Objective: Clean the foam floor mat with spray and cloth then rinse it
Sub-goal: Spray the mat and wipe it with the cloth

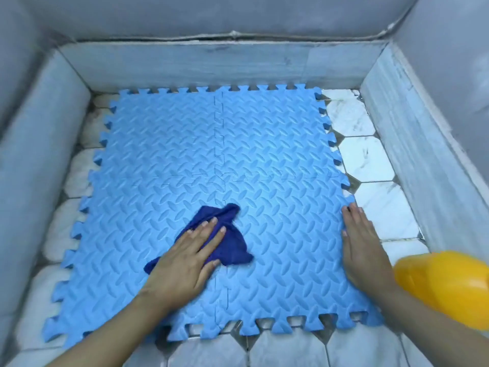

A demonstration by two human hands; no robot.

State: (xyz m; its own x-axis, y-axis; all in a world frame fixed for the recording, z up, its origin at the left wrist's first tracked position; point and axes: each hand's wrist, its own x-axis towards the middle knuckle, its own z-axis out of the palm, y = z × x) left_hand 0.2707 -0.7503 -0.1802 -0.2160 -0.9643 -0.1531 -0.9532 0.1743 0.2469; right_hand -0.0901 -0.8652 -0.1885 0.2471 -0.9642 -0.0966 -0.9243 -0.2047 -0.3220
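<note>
Bottom of frame: two bare forearms come in from the lower corners. Left hand (185, 258) lies flat w/ fingers straight, pressing the cloth (225, 234) onto the mat (185, 144), just below frame centre. Cloth is dark blue, soft, crumpled w/ ragged corners; its long axis runs lower left to upper right, one corner peeking out under the wrist, the rest partly hidden by the hand. Right hand (362, 247) is also flat and relaxed, fingers together pointing up-frame, resting on the mat's right edge, gripping nothing.

Lower right: smooth glossy yellow plastic object (447, 284), rounded, cut off by the frame edge; can't tell what it is.

Mat fills mid-frame: light blue foam, four square tiles joined by jigsaw seams, raised leaf-like tread, toothed border all round. It lies flat on the floor (375, 197), roughly square, so no clear long axis.

Floor: white marbled tiles w/ clipped corners, dark grout, blurred at left. Far side and both flanks: grey streaked walls (211, 64) boxing the floor in; upper corners soft and hard to read.
</note>
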